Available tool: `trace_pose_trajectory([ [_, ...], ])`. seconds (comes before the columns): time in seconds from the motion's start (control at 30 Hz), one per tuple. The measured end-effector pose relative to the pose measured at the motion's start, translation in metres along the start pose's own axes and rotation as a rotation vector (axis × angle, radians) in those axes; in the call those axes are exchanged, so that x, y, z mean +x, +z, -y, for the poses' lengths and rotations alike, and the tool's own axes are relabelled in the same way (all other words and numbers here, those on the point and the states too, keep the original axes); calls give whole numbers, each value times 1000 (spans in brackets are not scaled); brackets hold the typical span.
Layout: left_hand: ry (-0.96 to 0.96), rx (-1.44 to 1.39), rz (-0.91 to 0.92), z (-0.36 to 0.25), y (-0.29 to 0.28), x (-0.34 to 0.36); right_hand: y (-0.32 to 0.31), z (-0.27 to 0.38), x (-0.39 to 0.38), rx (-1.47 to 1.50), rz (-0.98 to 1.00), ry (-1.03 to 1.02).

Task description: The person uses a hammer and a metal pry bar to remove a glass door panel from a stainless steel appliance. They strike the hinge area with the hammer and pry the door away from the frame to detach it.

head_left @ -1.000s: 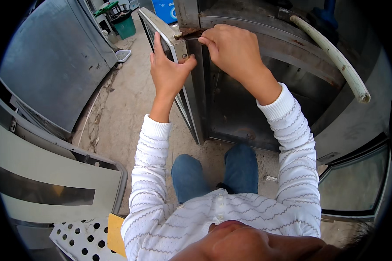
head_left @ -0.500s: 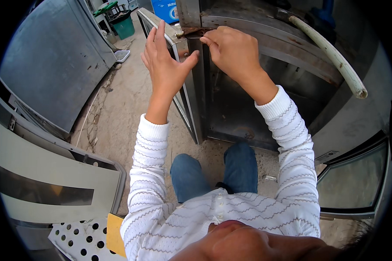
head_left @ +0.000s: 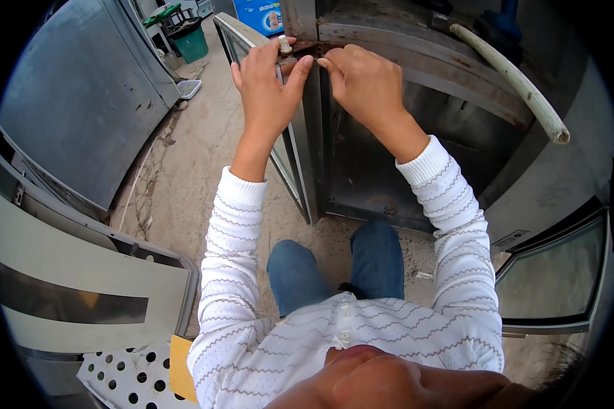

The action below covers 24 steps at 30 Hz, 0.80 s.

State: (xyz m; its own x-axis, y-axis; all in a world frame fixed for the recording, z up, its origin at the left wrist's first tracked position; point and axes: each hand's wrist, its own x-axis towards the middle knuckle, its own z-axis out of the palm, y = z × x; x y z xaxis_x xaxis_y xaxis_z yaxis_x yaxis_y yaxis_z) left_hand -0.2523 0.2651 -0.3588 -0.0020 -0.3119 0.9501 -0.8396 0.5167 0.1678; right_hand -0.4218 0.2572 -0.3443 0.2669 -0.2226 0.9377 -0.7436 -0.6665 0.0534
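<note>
A glass-panelled metal cabinet door [head_left: 313, 163] stands ajar in front of me, with a white pin [head_left: 284, 44] rising from its top corner. My left hand [head_left: 269, 92] is bent over that corner, fingers around the pin and thumb pointing toward the right hand. Next to it is a rusty metal hinge piece [head_left: 312, 49] on the steel cabinet [head_left: 416, 48]. My right hand [head_left: 367, 85] is closed in a pinch beside the hinge piece; whatever its fingertips hold is too small and hidden to name. Behind the door's edge the cabinet's dark interior [head_left: 396, 163] shows.
A hammer with a pale, worn handle [head_left: 518, 78] lies on the cabinet top at right. A glass-fronted panel [head_left: 556, 279] stands lower right. Large metal panels [head_left: 89, 95] fill the left. Farther back are a green bin [head_left: 191, 42] and a blue box [head_left: 259, 15].
My left hand has moved up and right from beside the door, and its spread fingers have bent around the pin at the top corner. My right hand stays pinched by the hinge piece.
</note>
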Motion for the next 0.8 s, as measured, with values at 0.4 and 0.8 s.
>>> trace_pose_trajectory([
  [0.4,-79,-7,87,1,-1,-1,9,-9,9,-96,83,-264],
  [0.8,-48,-193,129,7,-6,4,26,-8,3,-106,-81,-215],
])
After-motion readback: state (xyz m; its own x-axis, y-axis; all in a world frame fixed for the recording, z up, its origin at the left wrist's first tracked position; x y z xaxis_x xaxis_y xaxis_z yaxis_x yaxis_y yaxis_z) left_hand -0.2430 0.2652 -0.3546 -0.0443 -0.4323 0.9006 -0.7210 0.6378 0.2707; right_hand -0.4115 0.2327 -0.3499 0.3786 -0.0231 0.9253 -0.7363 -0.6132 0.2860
